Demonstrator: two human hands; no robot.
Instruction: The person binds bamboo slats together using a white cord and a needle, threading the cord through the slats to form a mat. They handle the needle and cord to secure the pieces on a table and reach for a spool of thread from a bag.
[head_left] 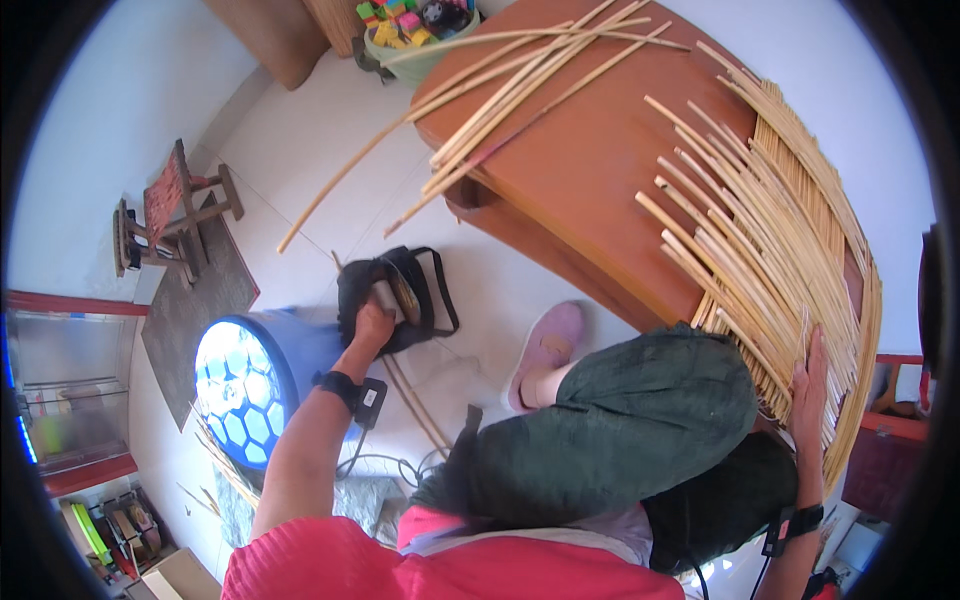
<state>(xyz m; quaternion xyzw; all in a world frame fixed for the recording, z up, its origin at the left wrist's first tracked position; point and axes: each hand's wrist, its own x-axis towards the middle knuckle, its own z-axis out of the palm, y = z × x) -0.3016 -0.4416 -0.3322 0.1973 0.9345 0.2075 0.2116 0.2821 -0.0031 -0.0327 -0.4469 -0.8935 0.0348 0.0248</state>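
My left hand (373,328) reaches down to a black bag (408,268) with a strap on the floor. Its fingers are closed around a greyish-brown thing at the bag's opening, too unclear to name. My right hand (811,385) lies with fingers stretched out along a woven piece of straw-coloured stalks (775,250). The stalks fan out in a row, their cut ends pointing left over the brown table. The woven piece curves down the table's right side toward my lap.
Loose long stalks (540,85) lie across the brown table (590,170), some overhanging its left edge. A blue cylindrical container (315,345) stands beside my left arm. Farther left is a small folding stool (175,215). A green tub (425,62) of colourful toys stands behind the table.
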